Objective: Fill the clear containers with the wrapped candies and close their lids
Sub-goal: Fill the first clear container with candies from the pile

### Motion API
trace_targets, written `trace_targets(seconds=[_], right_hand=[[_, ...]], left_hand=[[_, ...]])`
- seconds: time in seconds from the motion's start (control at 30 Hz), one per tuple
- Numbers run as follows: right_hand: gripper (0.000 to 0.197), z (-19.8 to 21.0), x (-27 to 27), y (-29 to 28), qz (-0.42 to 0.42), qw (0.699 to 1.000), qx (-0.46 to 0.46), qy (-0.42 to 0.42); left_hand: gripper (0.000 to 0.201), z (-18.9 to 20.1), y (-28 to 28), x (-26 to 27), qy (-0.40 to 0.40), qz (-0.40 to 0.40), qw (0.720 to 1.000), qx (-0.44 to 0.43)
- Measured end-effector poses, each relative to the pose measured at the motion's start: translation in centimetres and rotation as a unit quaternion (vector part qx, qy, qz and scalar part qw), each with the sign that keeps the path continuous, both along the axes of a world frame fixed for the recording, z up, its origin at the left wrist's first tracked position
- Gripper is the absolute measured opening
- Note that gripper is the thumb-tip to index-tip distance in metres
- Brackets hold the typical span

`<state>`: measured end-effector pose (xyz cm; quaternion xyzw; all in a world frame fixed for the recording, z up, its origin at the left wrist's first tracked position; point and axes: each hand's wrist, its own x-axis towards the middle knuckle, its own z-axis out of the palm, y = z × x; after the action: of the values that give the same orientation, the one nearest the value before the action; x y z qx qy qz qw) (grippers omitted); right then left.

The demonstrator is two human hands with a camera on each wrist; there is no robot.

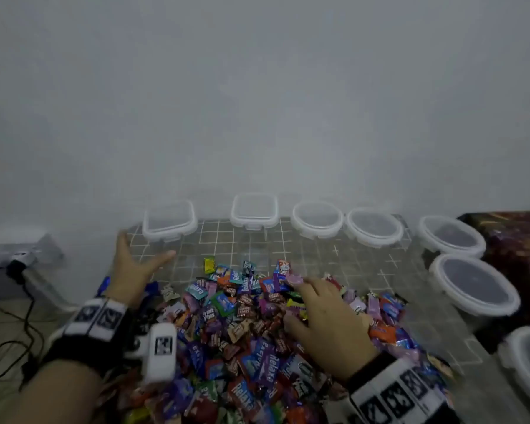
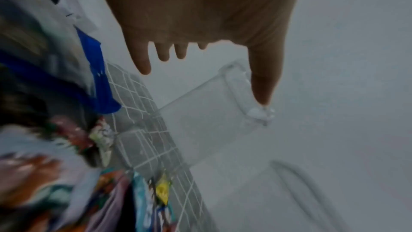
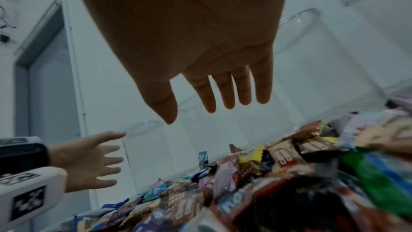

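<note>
While both hands are open and hold nothing, the left hand (image 1: 134, 266) reaches toward the nearest square container (image 1: 169, 221), just beyond its fingertips at the table's (image 1: 343, 258) far edge; the right hand (image 1: 325, 316) rests over the candy pile (image 1: 242, 332).

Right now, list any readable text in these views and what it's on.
"Relaxa": purple wrapper, red wrapper and teal wrapper in the candy pile.
"Fruit Plus": purple wrapper.
Other wrappers: print too small or blurred to read.
Wristband markers: black-and-white patterns, no words.
Containers: no text seen.
Wrist views: wrapper print too blurred to read.
</note>
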<state>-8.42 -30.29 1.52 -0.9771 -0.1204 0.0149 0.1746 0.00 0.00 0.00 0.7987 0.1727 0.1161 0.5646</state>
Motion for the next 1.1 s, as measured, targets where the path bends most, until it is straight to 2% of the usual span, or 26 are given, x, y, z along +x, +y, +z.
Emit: trace_targets(seconds=[0.07, 0.13, 0.23, 0.3, 0.33, 0.47, 0.57, 0.8, 0.97, 1.1], right_hand=[[0.048, -0.4, 0.8, 0.0, 0.007, 1.000, 0.003, -0.019], [0.046, -0.5, 1.3, 0.2, 0.011, 1.000, -0.002, -0.025], [0.046, -0.8, 1.2, 0.5, 0.004, 1.000, -0.007, -0.014], [0.045, -0.3, 0.9, 0.6, -0.005, 1.000, -0.004, -0.025], [0.044, 0.1, 0.6, 0.7, -0.006, 1.000, 0.000, -0.028], [0.042, 2.1, -0.5, 1.3, 0.003, 0.999, 0.007, -0.051], [0.044, 4.5, -1.3, 1.9, -0.003, 0.997, 0.032, -0.073], [0.038, 7.9, -2.9, 3.2, -0.013, 0.979, 0.173, -0.106], [0.044, 8.3, -4.3, 3.3, -0.036, 0.943, 0.322, -0.075], [0.041, 8.3, -5.1, 3.0, -0.044, 0.928, 0.366, -0.060]], left_hand=[[0.122, -0.5, 0.4, 1.4, -0.017, -0.052, 0.998, -0.022], [0.124, -1.6, 1.1, 3.2, -0.003, -0.087, 0.996, -0.012], [0.096, -1.0, -0.5, 3.0, 0.013, -0.105, 0.994, -0.010], [0.077, -0.6, -1.4, 2.6, 0.016, -0.081, 0.996, 0.036], [0.075, -0.2, -1.7, 2.1, 0.017, -0.064, 0.997, 0.047], [0.081, 1.6, -3.0, -0.5, -0.049, -0.088, 0.994, 0.046], [0.099, 2.8, -3.8, -2.6, -0.083, -0.125, 0.988, 0.022], [0.105, 3.8, -6.7, -7.8, -0.121, -0.219, 0.968, -0.014], [0.092, 4.2, -9.2, -11.4, -0.134, -0.283, 0.950, -0.003], [0.088, 3.4, -10.1, -12.9, -0.124, -0.299, 0.946, 0.002]])
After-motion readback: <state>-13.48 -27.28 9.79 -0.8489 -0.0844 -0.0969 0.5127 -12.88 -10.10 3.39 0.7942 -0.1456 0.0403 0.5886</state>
